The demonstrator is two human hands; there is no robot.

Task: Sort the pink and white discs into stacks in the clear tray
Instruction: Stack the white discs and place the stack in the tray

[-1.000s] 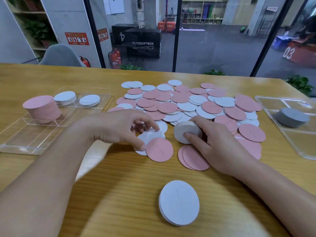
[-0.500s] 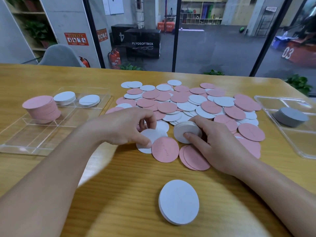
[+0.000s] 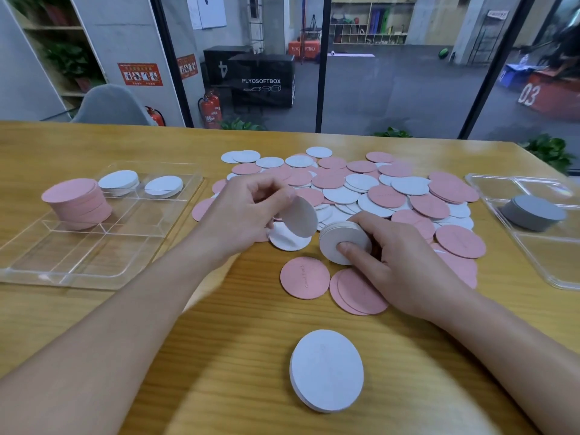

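Head view. The left hand (image 3: 248, 211) is raised above the wooden table (image 3: 219, 356), forearm entering from 7 o'clock, wrist bent, fingers curled. It pinches a single white disc (image 3: 299, 216) by its edge; the disc is tilted and clear of the table surface.

The right hand (image 3: 405, 265) enters from 4 o'clock and rests low on the table. Its thumb presses the top face of a small white stack (image 3: 340, 240), and its curled fingers wrap the stack's far edge. The held disc sits just beside this stack, at its 10 o'clock.

The loose pile of pink and white discs (image 3: 361, 189) spreads across the table at 12 o'clock from both hands. A lone pink disc (image 3: 305, 277) lies flat at 6 o'clock from the left hand. A white stack (image 3: 326, 370) lies nearest the camera.

The clear tray (image 3: 94, 262) lies at 9 o'clock. It holds a pink stack (image 3: 77, 202) in its far-left compartment and two low white stacks (image 3: 119, 182) beside that. A second clear tray (image 3: 539, 243) at 3 o'clock holds a grey stack (image 3: 532, 211).
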